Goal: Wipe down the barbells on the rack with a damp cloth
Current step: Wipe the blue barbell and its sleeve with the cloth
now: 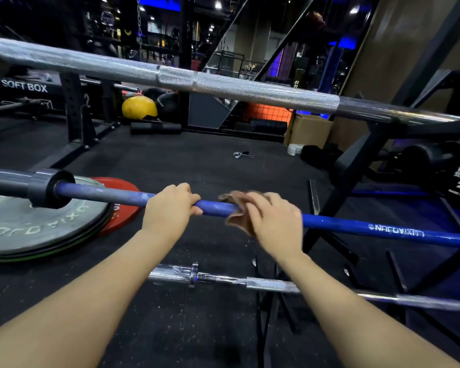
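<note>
Left hand [170, 208] grips blue barbell [356, 227]; cloth [239, 216] blurred.

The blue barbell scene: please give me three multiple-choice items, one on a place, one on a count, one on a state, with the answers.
1. Where is the brown cloth?
A. on the floor
B. around the blue barbell
C. on the grey weight plate

2. How many barbells cross the view?
A. one
B. five
C. three

3. What does the left hand do?
A. grips the blue barbell
B. hangs free
C. holds the cloth

Answers: B, the right hand presses it around the shaft; C, the knurled silver bar, the blue one, the chrome bar; A, fingers curl over the shaft.
</note>
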